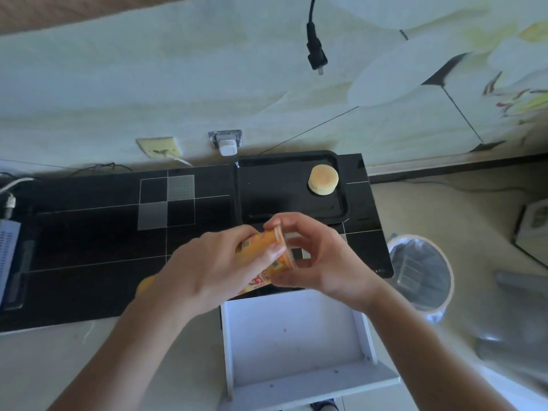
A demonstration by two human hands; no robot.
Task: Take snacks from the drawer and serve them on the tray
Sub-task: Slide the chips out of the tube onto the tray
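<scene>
I hold an orange snack can (271, 262) on its side above the front edge of the black cabinet top. My left hand (219, 265) grips the can's body. My right hand (314, 259) curls its fingers round the clear lid (289, 246) at the can's open end. Behind my hands a black tray (293, 164) lies on the cabinet top, with one round yellow cake (323, 179) in its far right corner. Below my hands the white drawer (296, 336) is pulled out, and its visible inside holds nothing.
The glossy black cabinet top (103, 232) stretches to the left, with a device (9, 256) at its left end. A lined waste bin (421, 271) stands on the floor to the right. A plug (317, 54) hangs against the wall above two wall sockets (226, 140).
</scene>
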